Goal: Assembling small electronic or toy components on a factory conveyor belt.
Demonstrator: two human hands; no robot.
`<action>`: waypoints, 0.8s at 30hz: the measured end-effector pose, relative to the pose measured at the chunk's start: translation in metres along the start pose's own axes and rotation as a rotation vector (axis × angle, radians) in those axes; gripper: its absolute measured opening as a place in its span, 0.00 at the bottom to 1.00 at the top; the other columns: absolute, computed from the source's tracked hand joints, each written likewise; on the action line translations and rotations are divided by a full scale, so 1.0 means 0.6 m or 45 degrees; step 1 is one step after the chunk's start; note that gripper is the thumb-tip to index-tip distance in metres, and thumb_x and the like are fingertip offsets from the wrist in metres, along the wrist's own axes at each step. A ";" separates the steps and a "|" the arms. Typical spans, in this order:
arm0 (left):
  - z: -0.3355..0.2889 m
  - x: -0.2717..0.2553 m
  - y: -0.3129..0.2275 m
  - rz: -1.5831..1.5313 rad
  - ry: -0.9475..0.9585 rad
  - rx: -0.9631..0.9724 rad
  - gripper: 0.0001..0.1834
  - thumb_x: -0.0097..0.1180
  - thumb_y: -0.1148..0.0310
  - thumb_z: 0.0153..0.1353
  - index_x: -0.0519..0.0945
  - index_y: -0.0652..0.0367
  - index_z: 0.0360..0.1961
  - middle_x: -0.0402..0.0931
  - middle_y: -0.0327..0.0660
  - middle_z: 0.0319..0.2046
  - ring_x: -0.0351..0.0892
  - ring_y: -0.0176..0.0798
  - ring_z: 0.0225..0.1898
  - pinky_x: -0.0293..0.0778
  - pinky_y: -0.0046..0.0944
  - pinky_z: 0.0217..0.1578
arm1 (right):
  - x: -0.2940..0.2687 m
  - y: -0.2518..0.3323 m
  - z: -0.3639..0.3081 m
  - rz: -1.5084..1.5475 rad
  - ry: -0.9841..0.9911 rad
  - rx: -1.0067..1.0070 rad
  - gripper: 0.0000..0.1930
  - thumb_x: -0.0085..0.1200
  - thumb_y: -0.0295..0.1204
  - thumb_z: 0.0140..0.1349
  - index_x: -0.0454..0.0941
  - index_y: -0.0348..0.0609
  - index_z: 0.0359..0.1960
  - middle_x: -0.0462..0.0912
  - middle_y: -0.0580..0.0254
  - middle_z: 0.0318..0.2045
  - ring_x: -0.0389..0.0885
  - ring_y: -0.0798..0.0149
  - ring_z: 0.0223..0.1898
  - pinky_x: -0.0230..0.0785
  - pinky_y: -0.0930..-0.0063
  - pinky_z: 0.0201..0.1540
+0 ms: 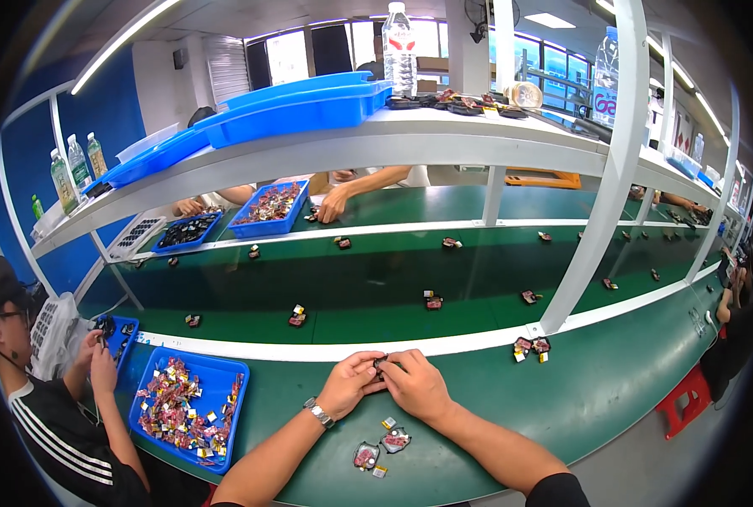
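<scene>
Meeting over the green table (pixel 478 406), to the right of the large blue tray (pixel 245 384), the person's left hand (pixel 347 384) and right hand (pixel 414 384) enclose a small dark part (pixel 381 364). The part appears black above, with a hint of red beneath. The left grip is nearly closed, thumb and fingers pinching the part; the right grip is drawn in, its fingertips bent to the part, but whether they pinch it or merely rest on it cannot be told.

Most of the part is covered by the fingers, so its full outline cannot be made out. Both forearms are cut off at the lower edge. Also right of the large blue tray, between the forearms, lie a first assembly (pixel 365 457) and a second assembly (pixel 396 440), each with a dark rim, reddish inside and yellow-and-white tab.

The large blue tray contains a loose heap of reddish pieces with white and yellow tabs. Just beyond its left side, a smaller blue tray (pixel 131 338) bears black pieces, partly hidden by a co-worker's hands (pixel 98 355). Well beyond the large blue tray, a far blue tray (pixel 262 230) holds similar reddish pieces and a shallow blue tray (pixel 182 248) black ones, too small to distinguish singly.
</scene>
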State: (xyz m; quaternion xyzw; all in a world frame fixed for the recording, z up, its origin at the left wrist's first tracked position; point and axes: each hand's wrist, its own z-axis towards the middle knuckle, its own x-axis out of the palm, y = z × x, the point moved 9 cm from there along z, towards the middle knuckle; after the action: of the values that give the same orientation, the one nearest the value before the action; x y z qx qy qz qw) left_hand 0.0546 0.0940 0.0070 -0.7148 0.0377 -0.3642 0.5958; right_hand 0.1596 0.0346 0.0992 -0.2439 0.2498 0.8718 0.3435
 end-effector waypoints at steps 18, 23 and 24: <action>-0.002 0.005 -0.003 0.052 0.004 0.013 0.16 0.49 0.75 0.69 0.69 0.63 0.57 0.75 0.44 0.52 0.77 0.40 0.54 0.77 0.47 0.57 | -0.002 0.007 0.003 -0.072 -0.038 -0.042 0.09 0.60 0.21 0.47 0.81 0.42 0.32 0.78 0.64 0.35 0.77 0.61 0.36 0.74 0.69 0.37; 0.000 0.013 -0.002 0.050 0.014 0.006 0.16 0.48 0.76 0.69 0.69 0.63 0.57 0.75 0.45 0.53 0.77 0.41 0.54 0.76 0.48 0.58 | -0.006 0.006 0.001 -0.092 -0.026 -0.101 0.09 0.58 0.21 0.45 0.81 0.43 0.32 0.78 0.64 0.36 0.77 0.61 0.37 0.74 0.69 0.37; 0.001 0.015 -0.004 0.051 0.002 0.012 0.16 0.47 0.76 0.69 0.69 0.63 0.57 0.75 0.45 0.53 0.77 0.40 0.54 0.76 0.47 0.57 | -0.009 0.005 0.004 -0.113 -0.039 -0.090 0.09 0.59 0.22 0.46 0.81 0.42 0.32 0.79 0.63 0.37 0.78 0.60 0.37 0.74 0.69 0.38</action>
State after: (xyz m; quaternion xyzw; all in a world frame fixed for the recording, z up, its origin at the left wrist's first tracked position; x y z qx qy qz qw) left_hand 0.0608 0.0910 0.0137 -0.7107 0.0506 -0.3531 0.6063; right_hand 0.1605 0.0315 0.1049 -0.2533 0.2026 0.8676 0.3769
